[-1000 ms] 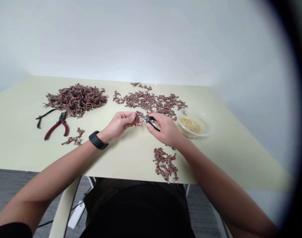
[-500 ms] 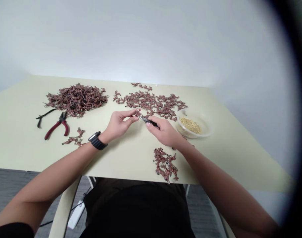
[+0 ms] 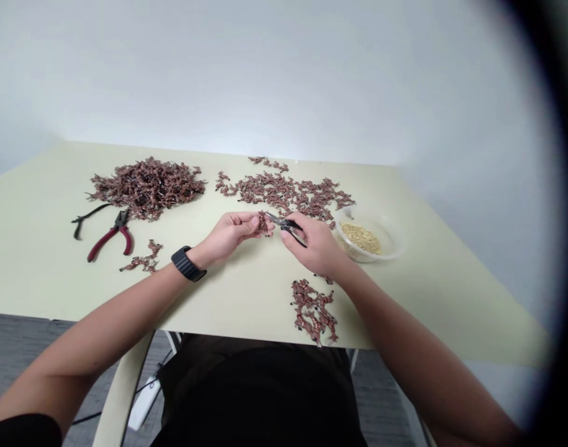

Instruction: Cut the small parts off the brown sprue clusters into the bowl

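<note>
Between the fingers of my left hand (image 3: 232, 234) is a small brown animal figurine (image 3: 263, 225), with dark tips on its legs. My right hand (image 3: 314, 245) is wrapped round black-handled pliers (image 3: 288, 226), whose handles are spread. The metal jaws point left and reach the figurine's upper edge; whether they touch it I cannot tell. Behind my hands lies a wide spread of similar brown figurines (image 3: 274, 189). A smaller cluster of figurines (image 3: 313, 310) lies near the table's front edge, beside my right forearm.
A tall heap of brown figurines (image 3: 148, 186) stands at the left back. Before it lie red-handled pliers (image 3: 111, 237), a black-handled tool (image 3: 90, 215) and a few loose figurines (image 3: 144, 259). A clear plastic bowl (image 3: 392, 248) holding yellow bits is right of my right hand.
The pliers' handles have spread apart and the jaws have opened. My left hand has turned the figurine, which now hangs lower and shows more. Both hands have shifted slightly right.
</note>
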A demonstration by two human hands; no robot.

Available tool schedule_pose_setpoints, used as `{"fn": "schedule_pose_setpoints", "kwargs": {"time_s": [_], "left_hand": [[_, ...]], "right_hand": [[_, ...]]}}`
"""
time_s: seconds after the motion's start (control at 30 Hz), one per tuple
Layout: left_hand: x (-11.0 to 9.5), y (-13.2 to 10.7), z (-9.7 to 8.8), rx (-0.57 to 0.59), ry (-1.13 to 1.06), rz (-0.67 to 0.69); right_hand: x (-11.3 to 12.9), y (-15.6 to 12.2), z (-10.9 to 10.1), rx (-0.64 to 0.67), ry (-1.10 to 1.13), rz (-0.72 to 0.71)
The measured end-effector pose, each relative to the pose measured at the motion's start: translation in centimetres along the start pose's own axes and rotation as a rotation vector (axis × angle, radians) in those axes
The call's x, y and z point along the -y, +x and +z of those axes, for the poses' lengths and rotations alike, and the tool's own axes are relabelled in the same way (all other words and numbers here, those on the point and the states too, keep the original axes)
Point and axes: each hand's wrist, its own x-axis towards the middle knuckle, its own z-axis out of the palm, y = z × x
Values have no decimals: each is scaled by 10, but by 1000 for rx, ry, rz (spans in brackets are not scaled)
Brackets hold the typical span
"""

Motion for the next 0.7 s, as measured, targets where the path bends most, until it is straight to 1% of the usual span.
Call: {"fn": "schedule_pose_setpoints", "kwargs": {"time_s": [0.07, 0.13, 0.27, 0.47, 0.53, 0.6, 0.63, 0.7], "left_hand": [[0, 0, 0, 7, -111, -61], [-1, 0, 0, 7, -160, -90], [-4, -1, 0, 23, -185, -117], [-3, -1, -2, 27, -186, -138], [-2, -1, -2, 32, -157, -124], [-1, 0, 0, 24, -91, -73], [-1, 0, 0, 6, -37, -33], [-1, -1, 1, -71, 109, 62]], "right_hand": [[-2, 0, 0, -5, -39, -50], [-3, -1, 0, -5, -54, -80], [-4, -1, 0, -7, -49, -104], [-3, 0, -2, 34, -26, -118], [-1, -1, -3, 41, -14, -115], [1, -1, -3, 49, 9, -95], [2, -1, -2, 58, 36, -72], [5, -1, 2, 78, 140, 0]]}}
